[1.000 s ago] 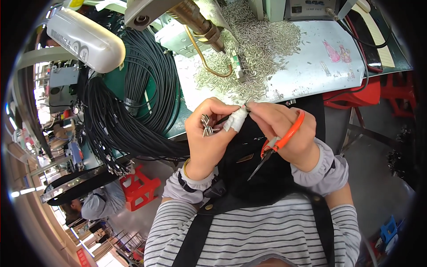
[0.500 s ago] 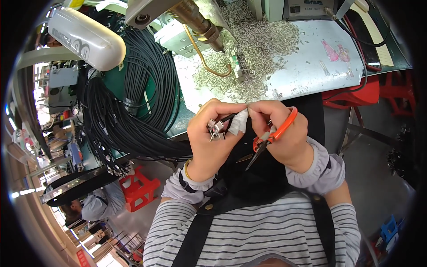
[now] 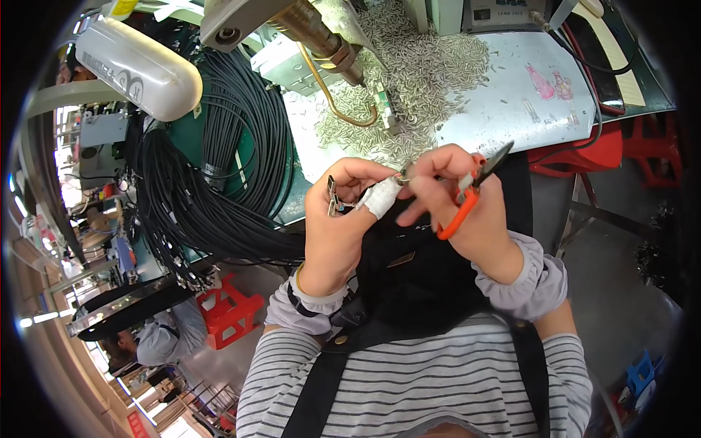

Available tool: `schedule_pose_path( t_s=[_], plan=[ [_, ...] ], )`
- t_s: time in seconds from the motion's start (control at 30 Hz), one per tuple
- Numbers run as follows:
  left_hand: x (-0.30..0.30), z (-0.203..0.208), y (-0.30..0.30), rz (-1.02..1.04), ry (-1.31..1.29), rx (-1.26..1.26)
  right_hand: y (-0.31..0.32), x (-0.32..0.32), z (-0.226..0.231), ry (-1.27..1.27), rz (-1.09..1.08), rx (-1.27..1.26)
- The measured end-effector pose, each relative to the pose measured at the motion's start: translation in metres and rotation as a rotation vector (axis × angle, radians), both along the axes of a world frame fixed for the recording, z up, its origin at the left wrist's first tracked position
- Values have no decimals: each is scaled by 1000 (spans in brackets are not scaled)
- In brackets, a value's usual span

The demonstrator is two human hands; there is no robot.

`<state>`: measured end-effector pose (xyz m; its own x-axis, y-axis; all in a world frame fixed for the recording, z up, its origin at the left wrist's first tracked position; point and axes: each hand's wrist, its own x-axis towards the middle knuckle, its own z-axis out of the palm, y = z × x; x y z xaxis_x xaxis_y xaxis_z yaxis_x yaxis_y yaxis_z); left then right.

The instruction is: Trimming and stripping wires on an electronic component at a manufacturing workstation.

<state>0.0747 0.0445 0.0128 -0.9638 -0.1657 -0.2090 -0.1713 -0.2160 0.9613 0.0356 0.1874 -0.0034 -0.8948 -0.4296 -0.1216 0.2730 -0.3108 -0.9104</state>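
My left hand is closed, its fingertips and white-taped thumb pinching a small metallic cable end. Silvery metal connectors stick out between its fingers and palm; most of the cable is hidden by the hand. My right hand is wrapped around a pair of orange-handled scissors, with the dark blades pointing up and away to the right. Its fingertips are close to the pinched end and blurred; whether they touch it I cannot tell. Both hands are over my black apron, in front of the worktable.
Small metal pins lie heaped on the worktable beneath a press head. Bundled black cables occupy the left side. A white cylindrical lamp hangs upper left. Red stools stand below, and a person sits farther left.
My right hand has turned, swinging the scissors' blades from pointing down-left to up-right, and its fingers have opened away from the pinch. My left hand has rotated, turning the connectors toward the left.
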Motion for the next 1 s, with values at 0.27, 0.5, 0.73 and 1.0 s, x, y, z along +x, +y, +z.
schedule_pose_path(
  t_s=[0.27,0.5,0.73,1.0],
  plan=[
    [1,0,1,4,144,-228,10,4,-18,513,193,775],
    [-15,-4,-11,-22,-1,-41,2,8,-34,425,169,605],
    [-53,-16,-28,-1,-122,275,0,-19,-12,-1,-19,235],
    [-73,-13,-42,-64,-221,188,-23,-72,-18,167,20,344]
  ],
)
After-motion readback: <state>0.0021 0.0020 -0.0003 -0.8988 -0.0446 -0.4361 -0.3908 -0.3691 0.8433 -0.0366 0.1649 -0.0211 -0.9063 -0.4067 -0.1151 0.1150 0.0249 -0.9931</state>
